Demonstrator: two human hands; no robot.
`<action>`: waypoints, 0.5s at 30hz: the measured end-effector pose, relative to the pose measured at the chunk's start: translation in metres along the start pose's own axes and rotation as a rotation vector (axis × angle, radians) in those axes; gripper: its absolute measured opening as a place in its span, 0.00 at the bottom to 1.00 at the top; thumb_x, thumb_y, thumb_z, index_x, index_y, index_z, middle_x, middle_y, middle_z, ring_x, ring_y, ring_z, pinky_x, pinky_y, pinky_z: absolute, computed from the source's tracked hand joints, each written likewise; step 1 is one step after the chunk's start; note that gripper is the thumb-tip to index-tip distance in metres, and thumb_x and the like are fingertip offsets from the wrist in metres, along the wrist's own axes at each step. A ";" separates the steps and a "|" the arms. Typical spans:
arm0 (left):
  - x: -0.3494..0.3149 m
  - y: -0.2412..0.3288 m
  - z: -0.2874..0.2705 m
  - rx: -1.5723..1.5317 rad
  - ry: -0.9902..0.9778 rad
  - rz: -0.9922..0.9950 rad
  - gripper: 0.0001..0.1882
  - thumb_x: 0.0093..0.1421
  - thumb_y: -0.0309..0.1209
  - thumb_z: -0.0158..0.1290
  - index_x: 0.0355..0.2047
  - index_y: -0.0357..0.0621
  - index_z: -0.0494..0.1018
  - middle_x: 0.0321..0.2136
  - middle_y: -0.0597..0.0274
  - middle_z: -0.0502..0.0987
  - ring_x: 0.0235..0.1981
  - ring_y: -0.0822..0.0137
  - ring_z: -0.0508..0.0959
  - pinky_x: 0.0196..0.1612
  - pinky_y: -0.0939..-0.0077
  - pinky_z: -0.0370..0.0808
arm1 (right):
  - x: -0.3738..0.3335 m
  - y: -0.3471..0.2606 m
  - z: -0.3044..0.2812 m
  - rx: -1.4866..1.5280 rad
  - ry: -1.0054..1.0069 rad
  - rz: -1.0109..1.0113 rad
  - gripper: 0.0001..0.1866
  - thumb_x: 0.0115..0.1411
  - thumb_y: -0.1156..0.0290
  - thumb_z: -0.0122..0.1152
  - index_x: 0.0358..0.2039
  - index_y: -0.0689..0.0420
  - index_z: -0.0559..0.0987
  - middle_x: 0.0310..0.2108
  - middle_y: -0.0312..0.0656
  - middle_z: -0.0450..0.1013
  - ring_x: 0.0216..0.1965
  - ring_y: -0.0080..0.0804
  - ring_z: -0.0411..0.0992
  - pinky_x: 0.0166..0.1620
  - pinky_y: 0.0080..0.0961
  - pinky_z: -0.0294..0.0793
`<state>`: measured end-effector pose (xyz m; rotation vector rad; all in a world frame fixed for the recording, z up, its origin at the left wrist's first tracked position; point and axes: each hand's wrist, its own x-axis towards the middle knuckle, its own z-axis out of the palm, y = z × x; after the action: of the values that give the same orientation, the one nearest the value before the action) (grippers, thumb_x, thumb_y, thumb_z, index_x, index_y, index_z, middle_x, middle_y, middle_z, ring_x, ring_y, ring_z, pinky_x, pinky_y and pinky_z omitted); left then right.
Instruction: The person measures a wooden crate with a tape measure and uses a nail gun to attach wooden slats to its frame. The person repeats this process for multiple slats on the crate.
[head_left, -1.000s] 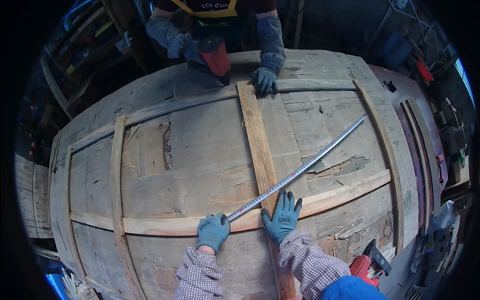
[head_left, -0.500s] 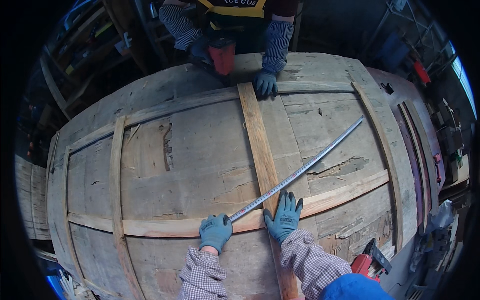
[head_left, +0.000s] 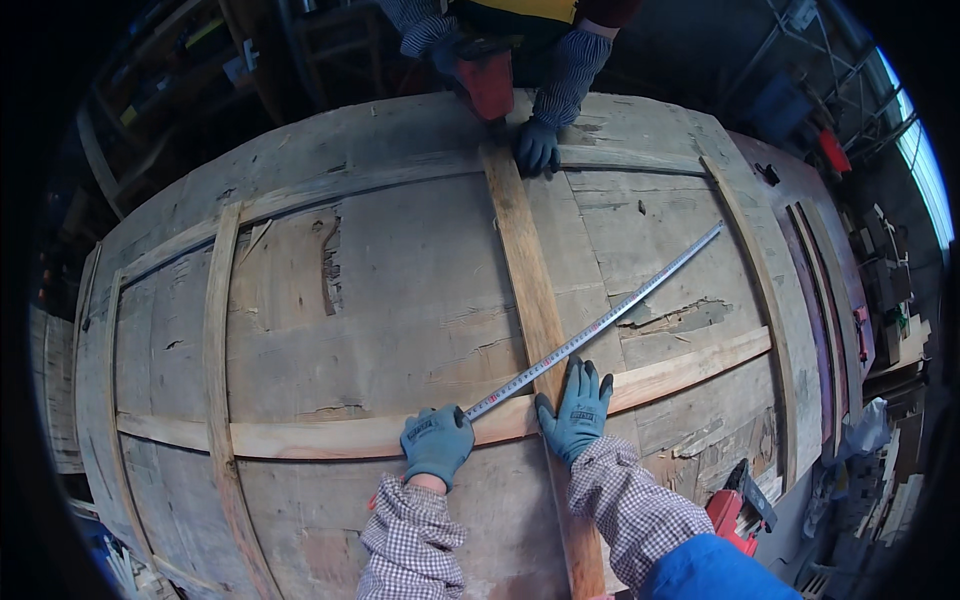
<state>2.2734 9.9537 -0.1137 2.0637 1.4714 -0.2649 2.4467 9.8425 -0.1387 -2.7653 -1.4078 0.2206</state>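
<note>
Filling most of the frame we see a big panel of weathered planks [head_left: 400, 300], crossed by paler wooden battens. One upright batten [head_left: 525, 270] runs from the top centre down to the lower centre, and a long cross batten [head_left: 330, 437] sweeps along the lower part from left to right. Across the right half lies a metal measuring rule [head_left: 600, 325], slanting from the upper right down to the lower centre, over the upright batten. Our left hand [head_left: 436, 443], in a blue-green glove, sits at the bottom centre, fingers curled down onto the low end of the rule, pinning it at the cross batten. Our right hand [head_left: 578, 410], gloved alike, lies just right of it with fingers spread flat on the wood, fingertips touching the rule's edge. At the top centre, another person's gloved hand [head_left: 537, 148] rests on the head of the upright batten beside a red power tool [head_left: 487, 80]. A second red tool [head_left: 738, 505] lies at the lower right.
</note>
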 end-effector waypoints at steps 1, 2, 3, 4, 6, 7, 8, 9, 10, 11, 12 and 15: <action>-0.001 0.000 0.002 0.001 0.018 -0.001 0.14 0.53 0.41 0.46 0.35 0.52 0.75 0.36 0.51 0.74 0.39 0.51 0.72 0.43 0.61 0.68 | 0.000 0.000 0.000 0.008 0.003 0.002 0.41 0.56 0.47 0.43 0.59 0.66 0.49 0.59 0.53 0.49 0.63 0.46 0.42 0.62 0.52 0.27; -0.002 0.000 0.003 0.005 0.035 -0.003 0.14 0.53 0.41 0.46 0.35 0.52 0.75 0.36 0.51 0.74 0.39 0.51 0.72 0.43 0.61 0.68 | 0.000 0.000 0.001 0.003 0.008 -0.001 0.41 0.56 0.47 0.43 0.59 0.66 0.49 0.59 0.53 0.49 0.63 0.46 0.42 0.62 0.52 0.27; -0.002 0.000 0.003 0.012 0.027 -0.009 0.14 0.53 0.41 0.46 0.35 0.51 0.75 0.36 0.51 0.74 0.38 0.51 0.72 0.43 0.61 0.68 | 0.000 -0.001 0.002 -0.001 0.012 -0.005 0.41 0.56 0.47 0.44 0.59 0.66 0.49 0.58 0.53 0.50 0.63 0.46 0.42 0.62 0.52 0.27; -0.002 0.000 0.003 0.019 0.018 -0.014 0.14 0.53 0.41 0.46 0.35 0.51 0.75 0.36 0.51 0.73 0.38 0.51 0.72 0.42 0.61 0.68 | 0.001 -0.001 0.003 -0.006 0.016 -0.008 0.41 0.56 0.47 0.44 0.59 0.66 0.49 0.58 0.53 0.50 0.63 0.46 0.42 0.62 0.52 0.27; -0.002 0.001 0.003 0.033 0.020 -0.010 0.14 0.54 0.41 0.46 0.35 0.51 0.75 0.35 0.52 0.73 0.38 0.52 0.72 0.42 0.61 0.69 | 0.001 0.001 0.004 0.014 0.044 -0.007 0.41 0.55 0.48 0.46 0.59 0.65 0.50 0.58 0.53 0.50 0.62 0.47 0.43 0.62 0.53 0.28; -0.002 0.001 0.004 0.036 0.029 -0.003 0.14 0.54 0.41 0.46 0.35 0.51 0.75 0.35 0.52 0.73 0.37 0.52 0.72 0.42 0.61 0.69 | 0.001 0.003 0.004 0.017 0.055 -0.007 0.41 0.54 0.48 0.46 0.59 0.65 0.50 0.58 0.53 0.50 0.62 0.47 0.43 0.62 0.53 0.28; -0.002 0.001 0.005 0.039 0.039 -0.001 0.14 0.54 0.40 0.46 0.35 0.50 0.75 0.35 0.52 0.73 0.37 0.52 0.72 0.41 0.61 0.69 | 0.001 0.003 0.006 0.021 0.065 -0.010 0.42 0.54 0.48 0.47 0.59 0.65 0.50 0.58 0.53 0.51 0.62 0.47 0.43 0.62 0.53 0.28; -0.001 0.001 0.004 0.036 0.028 -0.016 0.14 0.54 0.40 0.46 0.35 0.50 0.75 0.35 0.52 0.73 0.37 0.52 0.72 0.41 0.61 0.69 | 0.002 0.002 0.007 0.041 0.077 -0.016 0.42 0.53 0.48 0.48 0.59 0.65 0.51 0.58 0.52 0.51 0.62 0.47 0.44 0.61 0.54 0.29; -0.003 0.002 0.002 0.039 0.016 -0.020 0.13 0.54 0.40 0.46 0.35 0.50 0.75 0.35 0.52 0.73 0.37 0.52 0.72 0.41 0.61 0.69 | 0.001 0.001 0.009 0.051 0.082 -0.016 0.42 0.53 0.48 0.48 0.59 0.65 0.51 0.58 0.52 0.51 0.62 0.47 0.44 0.61 0.54 0.29; -0.003 0.003 -0.002 0.038 0.012 -0.024 0.13 0.54 0.40 0.46 0.35 0.50 0.75 0.35 0.52 0.73 0.37 0.52 0.72 0.41 0.61 0.69 | 0.002 0.001 0.009 0.057 0.085 -0.018 0.42 0.53 0.47 0.48 0.59 0.65 0.51 0.58 0.52 0.51 0.62 0.47 0.44 0.61 0.54 0.29; -0.003 0.004 -0.003 0.037 0.009 -0.028 0.13 0.54 0.40 0.46 0.35 0.50 0.75 0.35 0.52 0.73 0.37 0.52 0.72 0.41 0.61 0.69 | 0.002 0.001 0.009 0.063 0.087 -0.022 0.42 0.53 0.47 0.48 0.59 0.65 0.51 0.58 0.52 0.51 0.62 0.47 0.44 0.61 0.54 0.29; -0.005 0.002 0.003 0.035 0.040 -0.022 0.13 0.54 0.40 0.46 0.35 0.51 0.74 0.35 0.51 0.73 0.37 0.51 0.71 0.42 0.60 0.68 | 0.001 0.001 0.006 0.058 0.073 -0.012 0.42 0.53 0.47 0.47 0.59 0.65 0.52 0.58 0.52 0.51 0.62 0.47 0.44 0.61 0.54 0.28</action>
<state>2.2739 9.9475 -0.1126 2.0932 1.5241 -0.2616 2.4476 9.8426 -0.1453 -2.6888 -1.3787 0.1558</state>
